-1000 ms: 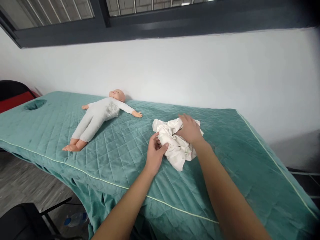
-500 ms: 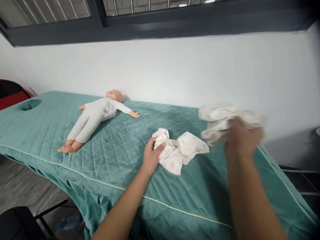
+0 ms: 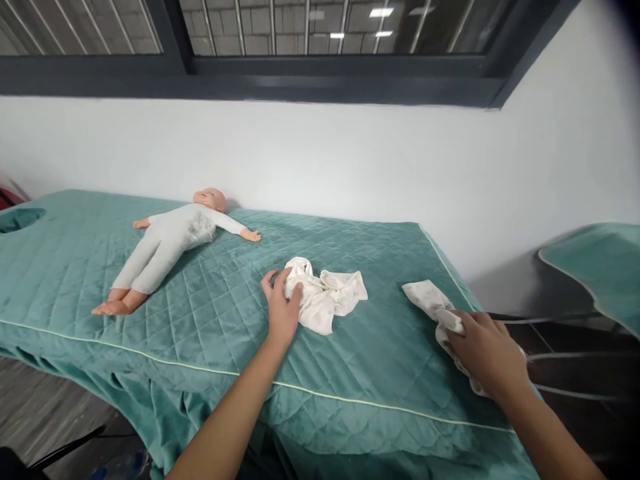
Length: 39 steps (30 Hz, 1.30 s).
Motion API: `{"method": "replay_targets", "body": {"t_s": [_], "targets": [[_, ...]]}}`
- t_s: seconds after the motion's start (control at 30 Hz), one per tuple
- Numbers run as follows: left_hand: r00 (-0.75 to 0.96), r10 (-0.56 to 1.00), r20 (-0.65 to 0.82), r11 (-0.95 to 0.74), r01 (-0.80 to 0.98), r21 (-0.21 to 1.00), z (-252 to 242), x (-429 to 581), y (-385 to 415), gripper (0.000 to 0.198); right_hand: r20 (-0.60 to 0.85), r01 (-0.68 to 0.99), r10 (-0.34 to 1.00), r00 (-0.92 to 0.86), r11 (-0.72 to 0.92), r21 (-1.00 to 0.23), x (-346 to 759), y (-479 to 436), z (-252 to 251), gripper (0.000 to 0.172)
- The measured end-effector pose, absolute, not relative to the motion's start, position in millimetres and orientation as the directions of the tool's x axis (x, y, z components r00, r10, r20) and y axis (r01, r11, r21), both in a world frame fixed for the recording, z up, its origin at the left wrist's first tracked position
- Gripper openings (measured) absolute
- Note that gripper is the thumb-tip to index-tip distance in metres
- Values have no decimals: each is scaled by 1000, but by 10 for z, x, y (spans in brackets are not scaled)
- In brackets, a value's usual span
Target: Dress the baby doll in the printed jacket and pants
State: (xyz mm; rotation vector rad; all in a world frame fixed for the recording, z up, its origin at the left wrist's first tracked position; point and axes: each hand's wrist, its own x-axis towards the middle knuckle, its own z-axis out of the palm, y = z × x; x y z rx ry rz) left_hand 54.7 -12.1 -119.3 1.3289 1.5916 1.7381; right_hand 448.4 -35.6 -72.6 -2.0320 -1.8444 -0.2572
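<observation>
A crumpled white baby garment with a faint print lies mid-bed. My left hand is at its left edge, fingers apart and the thumb touching the fabric, not closed round it. On the right end of the bed, my right hand is wrapped round a second bunched white garment, which rests partly on the cover. Part of that cloth is hidden under the palm. To the left, a baby doll with a white cloth body lies on its back, bare feet toward the near edge.
The bed has a green quilted cover with pale piping and a face hole at far left. A white wall and dark window frame stand behind. Another green padded piece and metal bars are at right. A bottle lies on the floor.
My right hand has brought its garment down from the air onto the bed's right end. My left hand's fingers have spread at the other garment. The view has turned right.
</observation>
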Motion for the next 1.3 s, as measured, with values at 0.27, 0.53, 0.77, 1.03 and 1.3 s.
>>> {"method": "replay_targets", "body": {"t_s": [0.27,0.53,0.77,1.03,1.3], "targets": [[-133,828,544,-253,779,575,-1076,555,-66,31,476,924,862,-173,310,-225,3851,-401,-246,60],[400,552,732,-625,779,45,-613,643,-770,16,243,589,955,-170,296,-752,2845,-198,-168,42],[601,726,334,-680,698,224,-699,935,-1351,18,88,795,915,-395,388,-467,2574,-310,-426,63],[538,761,363,-610,404,682,-567,880,-1351,32,108,588,974,-200,208,-781,2713,-352,-200,17],[301,866,400,-501,509,700,-499,596,-442,48,29,-275,996,-88,4,-961,2996,-626,489,24]]}}
